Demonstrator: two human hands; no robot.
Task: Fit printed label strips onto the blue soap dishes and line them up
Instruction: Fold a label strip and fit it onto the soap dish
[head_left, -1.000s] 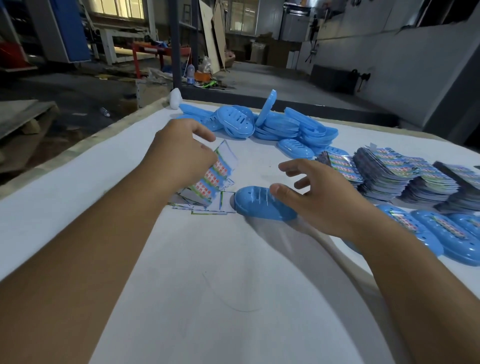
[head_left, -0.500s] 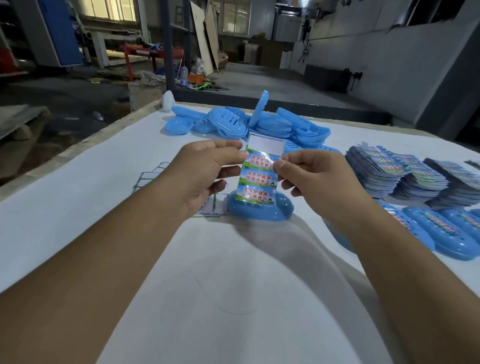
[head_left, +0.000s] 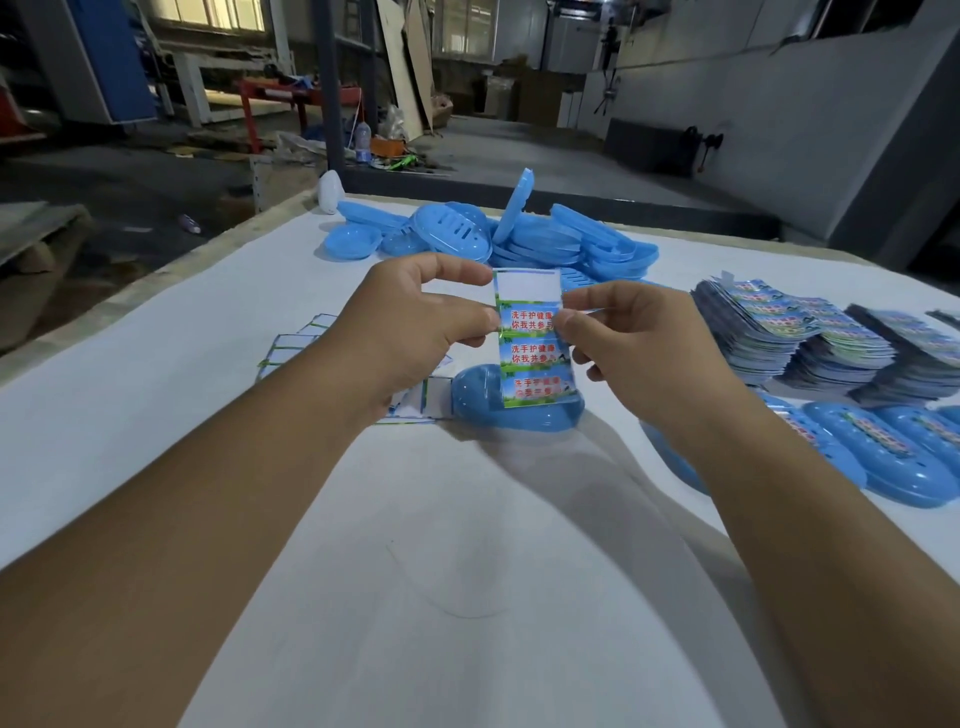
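The white table (head_left: 156, 364) has its left edge running diagonally from the near left up to the far left corner, where a small white object (head_left: 330, 191) stands; the far edge runs behind a heap of blue soap dishes (head_left: 519, 239). The near middle of the surface is bare cloth.

One label strip (head_left: 530, 338) hangs upright above one blue soap dish (head_left: 514, 405) lying mid-table, its lower end overlapping the dish. The left hand (head_left: 415, 332) pinches the strip's left edge between thumb and fingertips; the right hand (head_left: 639, 338) pinches its right edge the same way.

Against half a second ago, strip, hands and dish sit almost as they did, the grip unchanged.

Loose strips (head_left: 296, 345) lie fanned behind the left hand. Three stacks of label strips (head_left: 779, 338) show along the right side, a fourth barely visible at the edge. In front of them, at least three labelled dishes (head_left: 893, 457) lie side by side toward the right edge.
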